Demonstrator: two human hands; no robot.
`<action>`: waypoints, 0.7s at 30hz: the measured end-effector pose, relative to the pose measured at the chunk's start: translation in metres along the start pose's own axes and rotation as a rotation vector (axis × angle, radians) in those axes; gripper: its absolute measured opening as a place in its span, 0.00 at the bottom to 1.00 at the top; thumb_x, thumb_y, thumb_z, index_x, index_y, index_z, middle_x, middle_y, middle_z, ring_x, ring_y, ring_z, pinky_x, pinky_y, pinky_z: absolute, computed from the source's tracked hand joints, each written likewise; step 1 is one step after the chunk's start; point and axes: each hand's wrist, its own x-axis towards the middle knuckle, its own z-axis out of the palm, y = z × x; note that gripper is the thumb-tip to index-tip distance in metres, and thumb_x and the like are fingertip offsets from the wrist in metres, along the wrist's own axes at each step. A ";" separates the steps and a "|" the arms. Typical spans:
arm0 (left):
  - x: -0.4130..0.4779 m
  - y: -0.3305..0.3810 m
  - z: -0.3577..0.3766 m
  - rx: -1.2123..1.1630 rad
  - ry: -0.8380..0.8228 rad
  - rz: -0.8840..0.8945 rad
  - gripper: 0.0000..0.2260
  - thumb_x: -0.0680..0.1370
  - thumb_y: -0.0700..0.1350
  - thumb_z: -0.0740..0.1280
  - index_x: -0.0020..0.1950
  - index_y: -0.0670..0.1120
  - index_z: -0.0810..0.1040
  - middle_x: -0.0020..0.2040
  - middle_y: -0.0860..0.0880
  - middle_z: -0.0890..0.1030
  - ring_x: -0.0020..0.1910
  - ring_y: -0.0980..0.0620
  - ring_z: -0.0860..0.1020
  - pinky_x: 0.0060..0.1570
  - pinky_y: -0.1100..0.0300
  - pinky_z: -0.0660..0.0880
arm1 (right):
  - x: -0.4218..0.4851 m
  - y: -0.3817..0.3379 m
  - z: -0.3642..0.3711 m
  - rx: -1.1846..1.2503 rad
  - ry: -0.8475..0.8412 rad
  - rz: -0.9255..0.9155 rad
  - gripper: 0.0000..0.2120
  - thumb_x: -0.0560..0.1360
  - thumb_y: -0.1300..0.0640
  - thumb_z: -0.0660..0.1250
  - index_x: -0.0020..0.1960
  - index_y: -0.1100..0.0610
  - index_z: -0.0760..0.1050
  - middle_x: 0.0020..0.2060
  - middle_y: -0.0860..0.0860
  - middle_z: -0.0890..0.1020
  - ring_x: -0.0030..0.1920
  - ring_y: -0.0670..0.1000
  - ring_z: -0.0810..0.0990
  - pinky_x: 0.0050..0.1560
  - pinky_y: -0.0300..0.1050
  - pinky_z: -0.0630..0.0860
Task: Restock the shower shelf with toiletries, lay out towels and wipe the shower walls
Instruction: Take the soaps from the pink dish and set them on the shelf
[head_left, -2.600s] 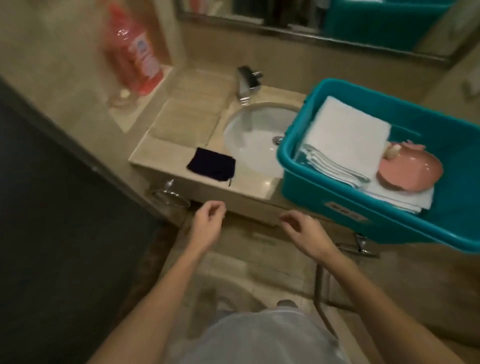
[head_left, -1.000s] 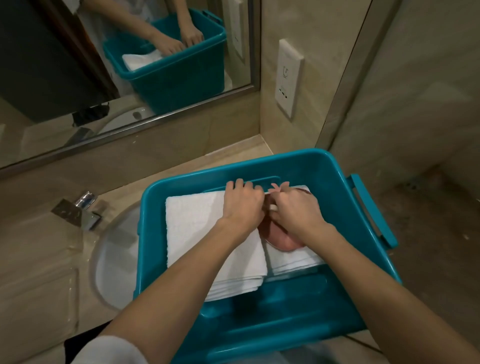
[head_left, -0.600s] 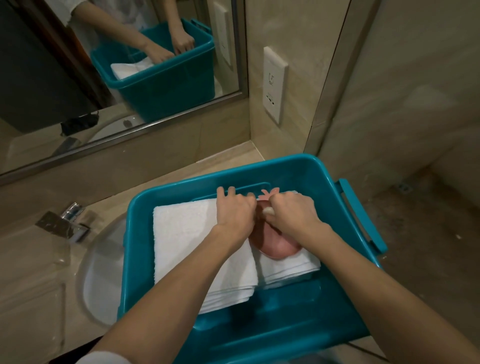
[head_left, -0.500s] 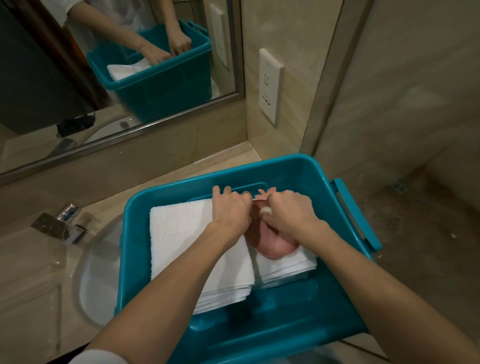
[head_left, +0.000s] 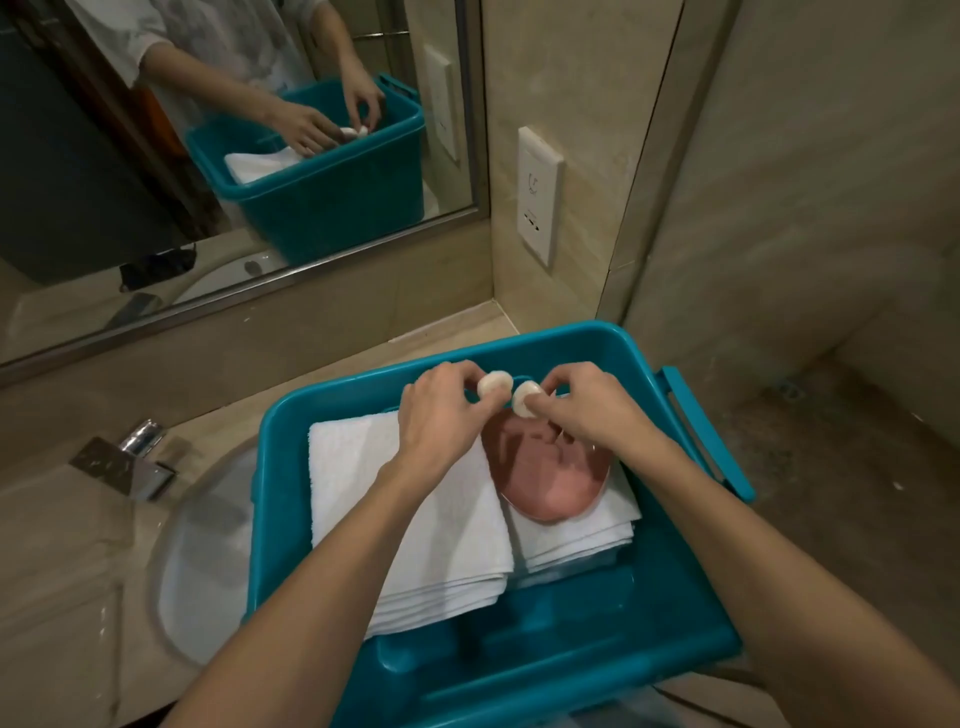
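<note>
A teal plastic bin (head_left: 545, 670) stands on the counter partly over the sink. Inside lie two stacks of folded white towels (head_left: 415, 519), and a pink dish (head_left: 545, 478) rests on the right stack. My left hand (head_left: 441, 415) pinches a small round white soap (head_left: 494, 383) above the dish. My right hand (head_left: 587, 410) pinches a second small white soap (head_left: 525, 397) right beside the first. Both hands hover over the far side of the bin.
A white sink basin (head_left: 202, 561) with a chrome tap (head_left: 130, 462) lies left of the bin. A mirror (head_left: 234, 156) runs along the back wall, and a white wall socket (head_left: 540, 202) sits on the right wall. The shower floor (head_left: 831, 493) opens to the right.
The hands were pressed down on the pink dish; now they have lifted, each pinching one small white soap. The view has shifted slightly.
</note>
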 end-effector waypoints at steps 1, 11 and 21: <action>-0.003 0.001 -0.004 -0.135 0.000 -0.061 0.13 0.74 0.63 0.69 0.43 0.54 0.82 0.37 0.56 0.82 0.39 0.57 0.79 0.40 0.56 0.74 | -0.002 -0.002 0.000 0.104 -0.019 -0.003 0.06 0.75 0.46 0.68 0.47 0.48 0.78 0.28 0.46 0.84 0.30 0.47 0.84 0.36 0.43 0.78; -0.039 -0.004 -0.025 -1.241 -0.148 -0.502 0.13 0.80 0.50 0.68 0.60 0.43 0.80 0.51 0.42 0.86 0.45 0.51 0.83 0.41 0.62 0.76 | -0.027 -0.021 0.009 0.896 -0.118 0.014 0.12 0.76 0.61 0.71 0.59 0.55 0.79 0.47 0.54 0.88 0.40 0.52 0.84 0.32 0.38 0.73; -0.069 -0.009 -0.036 -1.024 -0.169 -0.422 0.09 0.80 0.43 0.68 0.59 0.52 0.79 0.52 0.48 0.87 0.50 0.49 0.85 0.40 0.57 0.74 | -0.045 -0.016 0.025 0.801 -0.019 0.001 0.04 0.77 0.59 0.71 0.49 0.51 0.79 0.41 0.49 0.88 0.42 0.56 0.87 0.35 0.46 0.76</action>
